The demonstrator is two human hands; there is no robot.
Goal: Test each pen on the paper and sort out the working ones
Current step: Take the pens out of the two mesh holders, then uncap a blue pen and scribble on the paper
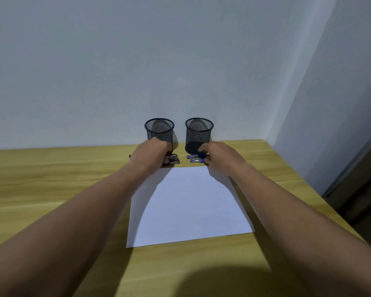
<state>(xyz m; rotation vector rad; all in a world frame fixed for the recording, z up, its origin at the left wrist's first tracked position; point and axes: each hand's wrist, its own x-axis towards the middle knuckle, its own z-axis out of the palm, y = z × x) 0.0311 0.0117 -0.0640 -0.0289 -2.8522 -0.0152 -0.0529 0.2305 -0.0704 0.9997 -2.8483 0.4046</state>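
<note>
A white sheet of paper (187, 207) lies on the wooden worktop (51, 181). Just beyond the paper's far edge stand two black mesh pen cups (159, 130), side by side. At the paper's far left corner the left hand (150, 154) curls its fingers round a bunch of dark pens (173, 160). At the far right corner the right hand (217, 156) reaches two blue pens (195, 160); its bent fingers touch their ends, but I cannot tell whether they pinch.

Both forearms bare up to the frame edge: left arm (73, 213), right arm (291, 209) — left hand (150, 154) and right hand (218, 154) bare too.
</note>
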